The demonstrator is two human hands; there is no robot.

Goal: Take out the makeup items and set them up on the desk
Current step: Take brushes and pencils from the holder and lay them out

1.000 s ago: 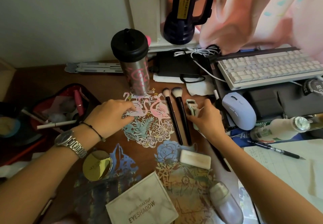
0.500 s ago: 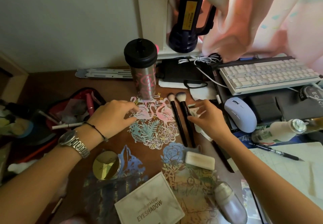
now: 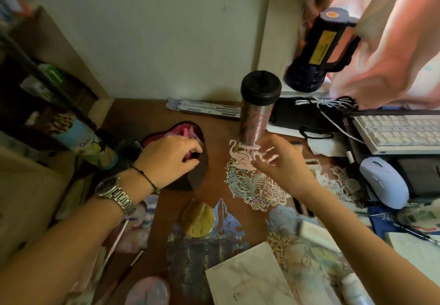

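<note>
A: Where are the makeup things now?

B: Some already lie on the surface: a gold compact and a pale palette near the front. The rest sit in the pouch, left of the tumbler.

A: And the hands?

B: The left hand is at the pouch's mouth, fingers curled in among pink contents. Whether they already pinch something I cannot tell; the fingertips are buried. The right hand hovers just in front of the tumbler, fingers loosely spread, holding nothing.

A: How should the step go?

B: I'd say pick one item at a time, lift it straight up so nothing else drags out, and steady the pouch rim with the free hand. Then lay it on bare wood near the other pieces, well clear of the tumbler, which looks easy to tip.

A: What can't you make out?

B: The pouch's contents are just pink blur. The right forearm covers whatever lies beside the paper cutout. The front edge crops the palette, and the left side is dark clutter.
</note>
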